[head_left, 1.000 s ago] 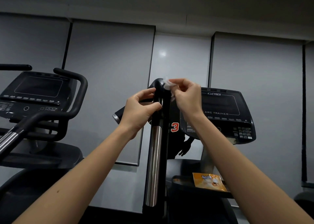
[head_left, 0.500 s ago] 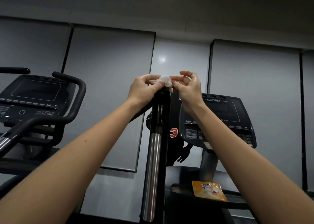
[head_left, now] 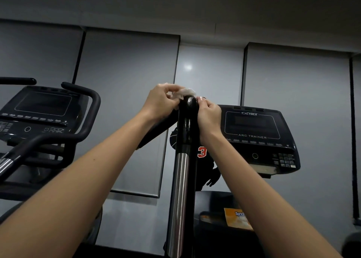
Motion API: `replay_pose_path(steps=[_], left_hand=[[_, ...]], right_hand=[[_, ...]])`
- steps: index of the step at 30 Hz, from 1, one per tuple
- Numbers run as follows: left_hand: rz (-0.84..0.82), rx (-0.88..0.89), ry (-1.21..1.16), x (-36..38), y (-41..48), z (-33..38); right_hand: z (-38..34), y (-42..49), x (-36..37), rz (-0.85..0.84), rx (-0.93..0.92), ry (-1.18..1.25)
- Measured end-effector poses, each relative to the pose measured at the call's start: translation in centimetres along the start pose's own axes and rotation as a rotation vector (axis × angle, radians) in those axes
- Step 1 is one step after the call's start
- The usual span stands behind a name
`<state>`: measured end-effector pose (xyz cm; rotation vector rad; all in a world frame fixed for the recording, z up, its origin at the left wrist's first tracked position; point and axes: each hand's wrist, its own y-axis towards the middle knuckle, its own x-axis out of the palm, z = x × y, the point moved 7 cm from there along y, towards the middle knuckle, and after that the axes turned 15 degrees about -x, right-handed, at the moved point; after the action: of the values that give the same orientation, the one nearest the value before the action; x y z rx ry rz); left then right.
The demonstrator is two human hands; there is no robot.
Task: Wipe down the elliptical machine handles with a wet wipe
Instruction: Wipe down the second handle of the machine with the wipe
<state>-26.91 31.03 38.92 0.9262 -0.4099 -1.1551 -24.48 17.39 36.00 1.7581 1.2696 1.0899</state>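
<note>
wipe bunched on handle top
left hand pinches wipe against the cap; right hand curled at the tip, cannot tell what it grips; risk: small wad slips off glossy cap, or skips the shaft below; pack lower right

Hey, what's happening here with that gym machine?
A person is cleaning a gym machine. Their left hand pinches a white wet wipe draped over the rounded black top of the upright handle. The right hand is curled against that top's other side; whether it grips the wipe is unclear. The chrome stretch lower down is untouched. An orange pack lies on a dark ledge below.
</note>
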Motion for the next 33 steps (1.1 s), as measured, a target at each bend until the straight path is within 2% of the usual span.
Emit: replay_pose_path(steps=[3,8,11,17,24,27,33], left_hand=[[0.028,0.022,0.01,-0.4,-1.7,-0.1],[-0.041,-0.098,-0.401,-0.2,-5.1,-1.3],[-0.037,-0.171,-0.544,0.0,-5.3,-2.0],[0.096,-0.196,-0.513,0.0,-2.4,-2.0],[0.195,-0.372,-0.475,1.6,2.1,-6.1],[0.151,-0.409,-0.536,2.0,1.8,-6.4],[-0.028,-0.332,-0.706,1.6,-1.7,-4.5]], right_hand=[[-0.2,-0.5,-0.4,0.042,-0.088,-0.025],[-0.4,-1.4,-0.4,0.034,-0.176,-0.029],[-0.5,-1.6,-0.3,0.004,-0.208,-0.037],[-0.5,-1.8,0.3,-0.03,-0.22,-0.026],[-0.1,-1.8,0.1,-0.028,-0.205,-0.046],[-0.3,-2.0,0.1,-0.03,-0.203,-0.051],[-0.3,-2.1,0.1,-0.014,-0.189,-0.008]])
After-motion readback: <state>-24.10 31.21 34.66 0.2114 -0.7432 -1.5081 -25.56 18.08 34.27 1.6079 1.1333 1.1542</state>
